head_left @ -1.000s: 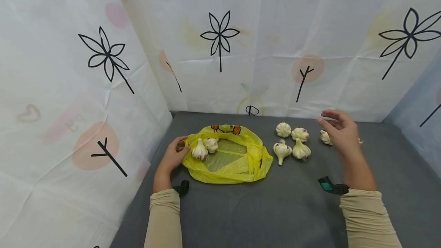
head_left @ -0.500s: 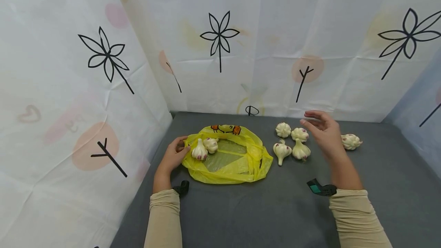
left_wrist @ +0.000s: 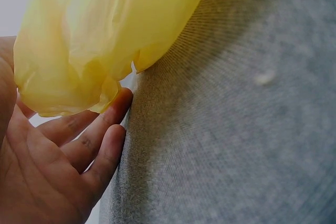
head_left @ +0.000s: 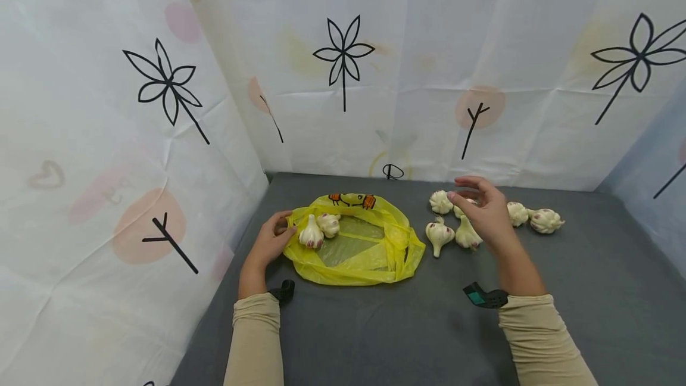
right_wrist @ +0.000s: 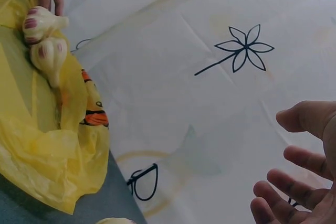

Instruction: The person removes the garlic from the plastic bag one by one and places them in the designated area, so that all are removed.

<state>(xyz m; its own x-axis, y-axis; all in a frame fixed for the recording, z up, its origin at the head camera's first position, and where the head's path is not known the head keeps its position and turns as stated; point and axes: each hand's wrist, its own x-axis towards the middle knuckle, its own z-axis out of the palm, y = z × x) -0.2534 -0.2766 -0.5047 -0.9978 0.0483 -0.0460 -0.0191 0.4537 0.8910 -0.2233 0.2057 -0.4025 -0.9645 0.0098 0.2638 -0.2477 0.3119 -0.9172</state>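
Hiding garlic (head_left: 467, 236) partly, right grip (head_left: 485, 208) spread, left grip (head_left: 271, 240) pinching yellow bag (head_left: 345, 277), patterned cloth (head_left: 418, 34) behind.

At seven o'clock on my head feed I get a plain tan left sleeve (head_left: 254, 341), bunched in creases at its cuff. The matching right sleeve (head_left: 541, 338), at four o'clock, wrinkles further down. The left camera (head_left: 284, 292) is small and black; the right camera (head_left: 486, 296), also black, carries a blue-green patch (head_left: 474, 295). Both my hands, left hand (head_left: 270, 238) and right hand (head_left: 486, 210), are bare.
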